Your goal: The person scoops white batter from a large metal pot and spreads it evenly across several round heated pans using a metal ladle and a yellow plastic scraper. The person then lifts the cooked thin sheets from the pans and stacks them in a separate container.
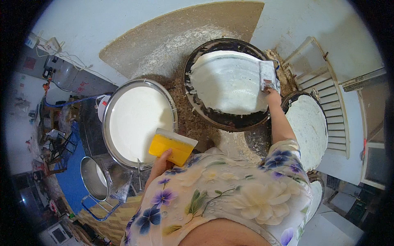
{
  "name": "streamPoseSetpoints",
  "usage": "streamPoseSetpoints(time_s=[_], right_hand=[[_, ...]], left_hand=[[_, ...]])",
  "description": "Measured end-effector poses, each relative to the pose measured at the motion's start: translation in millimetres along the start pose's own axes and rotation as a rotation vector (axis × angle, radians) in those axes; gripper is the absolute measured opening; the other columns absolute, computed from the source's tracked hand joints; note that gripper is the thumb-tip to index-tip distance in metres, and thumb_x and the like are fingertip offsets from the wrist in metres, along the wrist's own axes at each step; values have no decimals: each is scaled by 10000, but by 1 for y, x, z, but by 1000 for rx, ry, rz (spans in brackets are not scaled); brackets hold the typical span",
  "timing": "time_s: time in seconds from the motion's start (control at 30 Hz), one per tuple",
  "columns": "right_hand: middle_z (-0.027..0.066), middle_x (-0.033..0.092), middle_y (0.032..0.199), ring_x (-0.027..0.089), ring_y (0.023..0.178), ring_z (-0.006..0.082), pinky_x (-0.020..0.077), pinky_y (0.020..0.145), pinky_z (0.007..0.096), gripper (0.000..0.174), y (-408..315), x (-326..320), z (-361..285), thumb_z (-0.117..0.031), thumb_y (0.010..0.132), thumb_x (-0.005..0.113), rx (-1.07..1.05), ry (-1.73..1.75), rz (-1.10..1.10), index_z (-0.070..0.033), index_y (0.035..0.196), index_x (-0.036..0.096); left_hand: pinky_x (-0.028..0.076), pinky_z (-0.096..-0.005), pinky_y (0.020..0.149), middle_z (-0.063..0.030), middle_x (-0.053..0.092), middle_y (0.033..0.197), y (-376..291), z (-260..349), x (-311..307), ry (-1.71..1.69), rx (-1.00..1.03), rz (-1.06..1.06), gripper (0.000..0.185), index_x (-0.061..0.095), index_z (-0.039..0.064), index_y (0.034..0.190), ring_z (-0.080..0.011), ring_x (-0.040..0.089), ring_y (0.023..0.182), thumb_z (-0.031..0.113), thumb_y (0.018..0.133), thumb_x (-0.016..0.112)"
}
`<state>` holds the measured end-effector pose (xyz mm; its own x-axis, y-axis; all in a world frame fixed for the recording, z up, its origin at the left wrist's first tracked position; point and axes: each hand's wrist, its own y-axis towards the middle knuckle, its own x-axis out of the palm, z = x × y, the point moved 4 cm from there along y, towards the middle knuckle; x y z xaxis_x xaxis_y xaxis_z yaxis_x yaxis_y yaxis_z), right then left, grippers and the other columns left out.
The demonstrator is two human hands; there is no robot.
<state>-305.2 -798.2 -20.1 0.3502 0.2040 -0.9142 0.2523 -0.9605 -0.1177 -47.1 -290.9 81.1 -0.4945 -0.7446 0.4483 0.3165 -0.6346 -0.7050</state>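
A layer of white batter (227, 83) covers most of a large round black griddle (197, 106) ahead of me. At its right side my right hand (273, 96) grips a batter-coated flat spreader (267, 72), whose blade lies on the batter. Curved streaks run across the white surface. My left hand (164, 161) holds a yellow plastic scraper (172, 147) with a pale blade edge. This scraper is over the near right rim of a big steel basin (106, 129) full of white liquid batter (138, 123).
More round griddles with a pale layer (307, 129) stand to my right, beside a slatted white rack (335, 113). A steel pot (106, 178) with a long handle is at the lower left. Behind the griddle, a brown splash panel (184, 33) lines the wall.
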Motion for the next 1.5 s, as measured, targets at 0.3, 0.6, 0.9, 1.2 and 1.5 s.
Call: streamPoseSetpoints(time_s=[0.3,0.6,0.9,1.2,1.5], right_hand=[[1,471,626,409,542,104,380,484,310,551,-9,54,-131,-55,700,606,198,1266,-673,-166,1222,467],[159,613,913,596,858,277,483,713,386,224,-14,66,-216,-114,735,513,-580,-203,-245,-106,922,636],[114,620,957,598,894,264,488,739,377,216,54,13,-154,-146,812,451,-38,-264,-70,-89,914,633],[111,597,1027,569,949,286,457,800,375,248,28,-13,-20,-226,772,529,370,-57,-6,-147,984,629],[126,617,934,583,880,302,462,747,391,268,-91,-28,67,-153,749,515,239,-74,153,-174,993,625]], left_hand=[[416,-393,873,-99,499,1111,-1,-2,15,-69,23,57,376,418,35,1157,-245,501,1031,196,834,523],[442,-385,838,-100,506,1109,1,-7,4,-22,39,100,374,434,27,1148,-242,518,1014,222,841,523],[438,-412,841,-114,507,1115,1,-1,12,13,28,146,382,430,19,1151,-261,519,1014,220,840,525],[424,-435,860,-129,495,1121,12,10,19,70,1,63,401,402,18,1159,-278,500,1037,212,832,528],[428,-402,861,-119,499,1114,26,19,49,132,-49,-140,404,405,23,1154,-258,514,1012,234,831,526]])
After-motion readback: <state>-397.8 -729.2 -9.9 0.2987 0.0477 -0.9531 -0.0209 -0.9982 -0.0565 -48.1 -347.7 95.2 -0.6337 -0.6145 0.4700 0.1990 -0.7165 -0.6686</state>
